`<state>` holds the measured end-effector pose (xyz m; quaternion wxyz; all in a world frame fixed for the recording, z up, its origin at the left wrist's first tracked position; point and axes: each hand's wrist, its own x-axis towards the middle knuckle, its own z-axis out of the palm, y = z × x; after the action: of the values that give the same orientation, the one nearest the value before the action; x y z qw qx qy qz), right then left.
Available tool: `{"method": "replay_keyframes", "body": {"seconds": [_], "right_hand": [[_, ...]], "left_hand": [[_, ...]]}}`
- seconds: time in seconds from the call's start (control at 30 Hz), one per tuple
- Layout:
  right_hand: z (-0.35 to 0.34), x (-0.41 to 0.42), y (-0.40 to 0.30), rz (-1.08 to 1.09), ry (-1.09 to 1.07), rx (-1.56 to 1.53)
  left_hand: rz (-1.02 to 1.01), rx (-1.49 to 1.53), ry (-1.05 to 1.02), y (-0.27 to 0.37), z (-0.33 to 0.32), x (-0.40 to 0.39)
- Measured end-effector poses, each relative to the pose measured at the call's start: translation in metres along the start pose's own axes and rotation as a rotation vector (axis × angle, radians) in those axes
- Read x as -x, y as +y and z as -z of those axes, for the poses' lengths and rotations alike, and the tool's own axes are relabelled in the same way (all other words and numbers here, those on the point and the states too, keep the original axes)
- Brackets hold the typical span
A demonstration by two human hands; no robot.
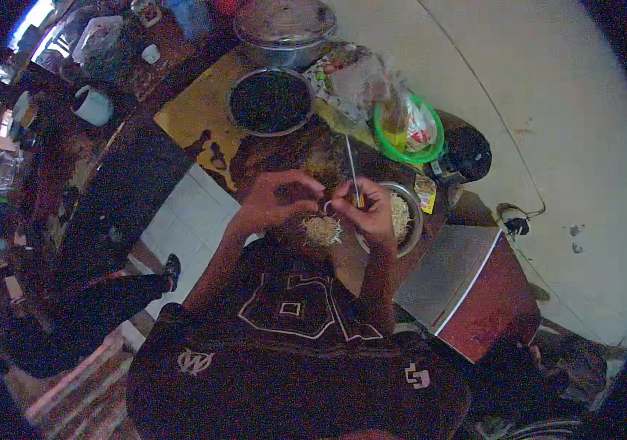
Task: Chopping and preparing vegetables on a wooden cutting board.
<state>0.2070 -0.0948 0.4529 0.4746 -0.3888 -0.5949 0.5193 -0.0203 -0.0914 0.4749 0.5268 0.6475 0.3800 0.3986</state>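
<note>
My right hand [367,212] grips a knife [352,162] by its orange-yellow handle, the thin blade pointing away from me. A pale curved strand [326,206], perhaps a bean sprout, shows at that hand's thumb and forefinger tips. My left hand [277,199] is just left of it, thumb and fingers curved into a ring with their tips close to the strand. Whether they pinch anything is too blurred to tell. Below the fingertips lies a small heap of pale sprout-like strands [322,230]. Partly behind my right hand stands a metal bowl [417,220] with more pale strands [399,214].
Farther off are a round basin [231,110] with dark contents, a lidded pot [284,25], an egg tray [324,82] under plastic and a green basket [441,137]. A yellow packet [425,193] lies by the bowl. At left, another person's leg [131,289] extends inward.
</note>
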Motion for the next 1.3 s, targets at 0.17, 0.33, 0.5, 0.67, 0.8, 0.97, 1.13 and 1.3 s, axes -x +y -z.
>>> {"method": "replay_keyframes", "body": {"seconds": [0.17,0.33,0.5,0.67,0.8,0.97,1.13,1.3], "right_hand": [[-0.023,-0.014,-0.034,-0.088,-0.06,0.065],[-0.039,-0.017,-0.036,0.068,0.031,-0.028],[-0.041,-0.015,-0.035,0.032,-0.002,-0.039],[-0.024,-0.012,-0.032,-0.109,-0.048,-0.144],[-0.027,-0.013,-0.041,0.038,-0.158,-0.141],[-0.027,-0.012,-0.045,0.044,-0.198,-0.11],[-0.026,-0.003,-0.045,-0.127,-0.118,-0.178],[-0.023,-0.001,-0.035,0.042,-0.004,-0.218]], "left_hand": [[-0.193,-0.076,0.07,0.031,0.003,0.007],[-0.092,-0.391,0.243,0.04,0.0,0.017],[-0.112,-0.433,0.355,0.046,-0.004,0.024],[-0.008,-0.281,0.441,0.043,-0.007,0.019],[-0.016,-0.209,0.452,0.042,-0.011,0.012],[-0.006,-0.226,0.382,0.05,-0.014,-0.002],[-0.054,-0.032,0.323,0.034,-0.02,-0.016],[-0.127,-0.054,0.242,0.028,-0.024,-0.028]]}}
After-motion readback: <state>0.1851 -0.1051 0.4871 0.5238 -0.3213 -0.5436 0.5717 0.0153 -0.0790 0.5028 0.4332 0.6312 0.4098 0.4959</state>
